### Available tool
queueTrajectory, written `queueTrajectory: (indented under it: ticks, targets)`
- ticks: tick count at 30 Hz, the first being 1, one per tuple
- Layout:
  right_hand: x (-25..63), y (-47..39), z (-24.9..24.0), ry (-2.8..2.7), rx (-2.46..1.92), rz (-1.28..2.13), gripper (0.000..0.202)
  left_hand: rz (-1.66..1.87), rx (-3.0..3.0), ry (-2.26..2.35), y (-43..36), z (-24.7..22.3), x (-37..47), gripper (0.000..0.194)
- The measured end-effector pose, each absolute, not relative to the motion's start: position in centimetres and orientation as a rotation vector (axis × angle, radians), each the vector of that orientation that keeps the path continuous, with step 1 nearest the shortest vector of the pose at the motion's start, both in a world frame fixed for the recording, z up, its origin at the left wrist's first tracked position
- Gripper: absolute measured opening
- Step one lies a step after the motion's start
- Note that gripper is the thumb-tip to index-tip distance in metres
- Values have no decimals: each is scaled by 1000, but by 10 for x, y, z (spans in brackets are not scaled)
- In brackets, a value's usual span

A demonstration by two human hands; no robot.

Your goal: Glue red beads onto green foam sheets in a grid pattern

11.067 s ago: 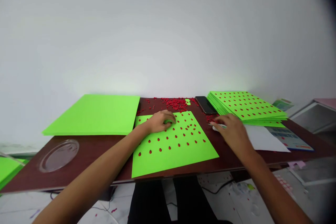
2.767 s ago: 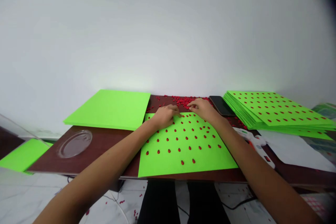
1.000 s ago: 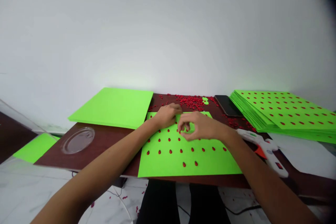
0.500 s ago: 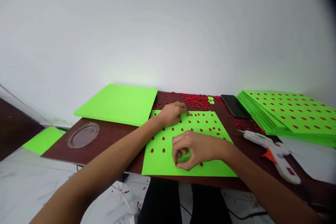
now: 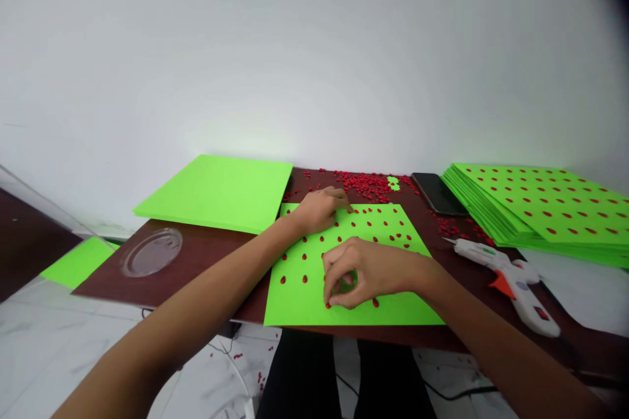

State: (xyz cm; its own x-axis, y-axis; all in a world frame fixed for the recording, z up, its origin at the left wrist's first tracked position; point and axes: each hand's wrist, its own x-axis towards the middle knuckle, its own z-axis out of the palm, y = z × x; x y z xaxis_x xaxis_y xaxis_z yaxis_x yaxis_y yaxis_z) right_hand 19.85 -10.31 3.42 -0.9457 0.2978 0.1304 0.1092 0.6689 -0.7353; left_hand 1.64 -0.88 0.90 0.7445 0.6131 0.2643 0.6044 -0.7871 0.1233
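In front of me a bright green sheet (image 5: 299, 304) lies on the dark table, dotted with rows of small red teardrop-shaped pieces (image 5: 304, 279). My right hand (image 5: 356, 272) is over the front half of the sheet. Its thumb and index fingertip close in a pinch on one small red piece (image 5: 327, 305) at the sheet's surface. My left hand (image 5: 322, 209) rests on the sheet's far part, its fingers bent forward and empty as far as I can see. Its fingertips touch down near the back row. My right hand hides some pieces.
Loose red pieces (image 5: 363, 186) lie scattered by the wall, near a phone (image 5: 439, 194). A white glue gun (image 5: 508, 285) lies at right, before a stack of dotted green sheets (image 5: 560, 206). Plain green sheets (image 5: 216, 190) and a clear plastic lid (image 5: 152, 253) are at left.
Both hands keep nearly the same places on the sheet. The right hand still pinches the red piece, its fingers shifted only slightly. The whole view has tilted a little.
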Motion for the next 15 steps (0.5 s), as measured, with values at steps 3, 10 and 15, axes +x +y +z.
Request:
queueTrajectory:
  ticks: [3, 10, 15]
  targets:
    - [199, -103, 35, -2649, -336, 1190, 10, 464, 2911, 1010, -9, 9, 16, 55]
    - [198, -103, 32, -2680, -345, 1205, 11, 459, 2902, 1004, -9, 9, 17, 59]
    - [197, -103, 29, -2706, -277, 1170, 12, 478, 2887, 1004, -8, 8, 17, 59]
